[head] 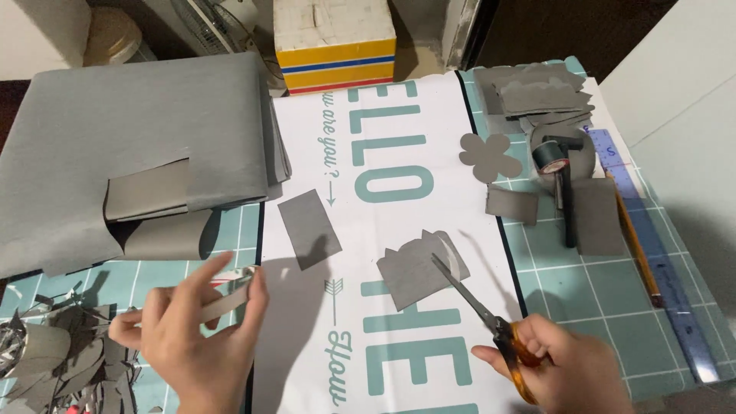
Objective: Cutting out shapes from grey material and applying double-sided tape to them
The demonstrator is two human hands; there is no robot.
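Seemingly between cuts on grey paper. Left hand point(192, 337) at near left, fingers pinched on a pale strip point(230, 300), held just above the worktop. Right hand point(560, 368) at near right, fingers clamped through the orange loops of the scissors point(491, 314), blades together and pointing far-left, tips over a notched piece point(410, 272) lying flat on the white poster point(383, 153). Probably calling next for opened blades and a paper edge fed squarely between them, with the free hand steadying the paper. Beside the piece, to the left, a plain grey rectangle point(308, 228); far left, a big folded sheet point(130, 146); near left, a heap of scraps point(54, 360). Far right on the green mat point(583, 291): a flower cut-out point(489, 157), a tape roll point(550, 156), a pencil point(632, 230) and a ruler point(652, 245). Hard to tell whether blade tips touch the piece or hover. Both wrists cut off by the near edge; strip partly hidden behind the fingers.
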